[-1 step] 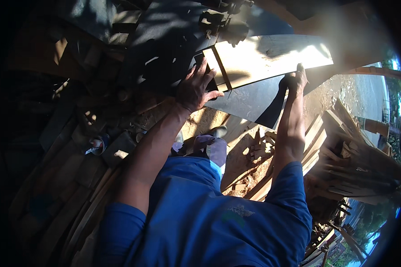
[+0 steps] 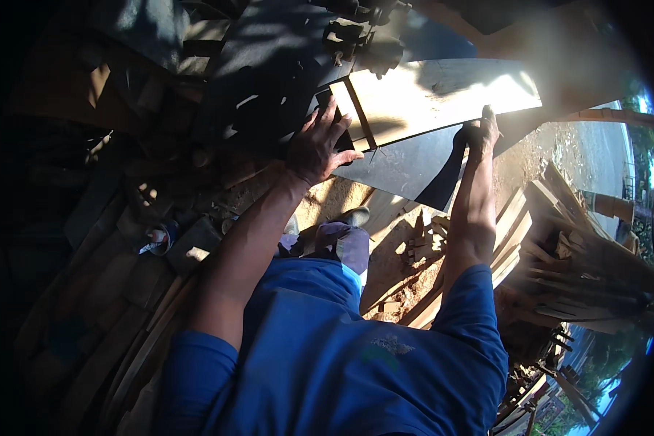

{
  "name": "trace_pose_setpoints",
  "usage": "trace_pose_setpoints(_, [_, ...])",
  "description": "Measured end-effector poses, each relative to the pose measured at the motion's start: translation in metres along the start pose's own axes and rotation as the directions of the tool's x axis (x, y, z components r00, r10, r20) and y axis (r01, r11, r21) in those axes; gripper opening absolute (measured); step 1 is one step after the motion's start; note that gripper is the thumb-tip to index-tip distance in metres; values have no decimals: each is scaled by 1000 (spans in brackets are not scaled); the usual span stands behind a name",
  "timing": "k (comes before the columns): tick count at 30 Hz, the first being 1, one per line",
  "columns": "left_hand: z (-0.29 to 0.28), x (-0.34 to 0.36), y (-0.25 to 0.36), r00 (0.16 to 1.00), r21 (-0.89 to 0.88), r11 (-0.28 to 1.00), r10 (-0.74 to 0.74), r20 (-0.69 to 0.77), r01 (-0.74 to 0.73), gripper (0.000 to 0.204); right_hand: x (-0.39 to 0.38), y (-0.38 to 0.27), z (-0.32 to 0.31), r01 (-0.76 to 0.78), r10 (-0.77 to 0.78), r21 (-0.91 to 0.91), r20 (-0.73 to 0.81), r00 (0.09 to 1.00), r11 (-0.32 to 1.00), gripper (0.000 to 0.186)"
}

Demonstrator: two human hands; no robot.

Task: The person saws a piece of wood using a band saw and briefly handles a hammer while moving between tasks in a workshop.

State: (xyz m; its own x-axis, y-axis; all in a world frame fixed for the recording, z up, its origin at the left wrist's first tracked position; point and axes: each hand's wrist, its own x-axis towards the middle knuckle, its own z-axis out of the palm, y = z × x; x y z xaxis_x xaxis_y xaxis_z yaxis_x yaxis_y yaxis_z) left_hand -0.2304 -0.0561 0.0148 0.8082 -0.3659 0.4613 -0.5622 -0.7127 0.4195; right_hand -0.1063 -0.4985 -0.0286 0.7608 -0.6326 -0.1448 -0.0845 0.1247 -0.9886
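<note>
A pale wooden board, brightly sunlit, lies on a smooth flat metal table. A dark band crosses the board near its left end; I cannot tell whether it is a gap or a strip. My left hand rests against that left end, its fingers spread and its thumb stretched to the right. My right hand grips the board's near edge toward the right end, thumb at the edge and the other fingers curled in shadow. Just beyond the board, a dark metal machine part overhangs it.
Stacked wood strips and a larger pile of planks lie to the right. Offcuts and sawdust cover the ground by my feet. On the shaded left are more timber pieces and a small can-like object.
</note>
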Motion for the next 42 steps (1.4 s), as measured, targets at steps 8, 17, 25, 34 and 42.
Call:
trace_pose_setpoints(8, [-9,-39,15,1000,-139,990,-28,-1,28,79,-55,6,-40,-157,181,303,-54,982,940,30])
trace_pose_setpoints(17, [-56,-100,40,834,-394,755,-548,61,525,47,-160,-9,-112,-399,353,298,199,914,867,68])
trace_pose_setpoints(25, [-38,-89,31,747,-717,451,-648,148,532,48,-70,-15,-118,38,34,409,-167,985,912,21])
trace_pose_setpoints(34, [-108,-164,-28,618,-668,290,-717,322,686,41,-170,5,-106,-207,224,281,-30,974,937,25])
trace_pose_setpoints(42, [-121,-189,-24,448,-716,53,-812,375,696,50,-254,-17,-84,-220,229,206,-19,973,954,33])
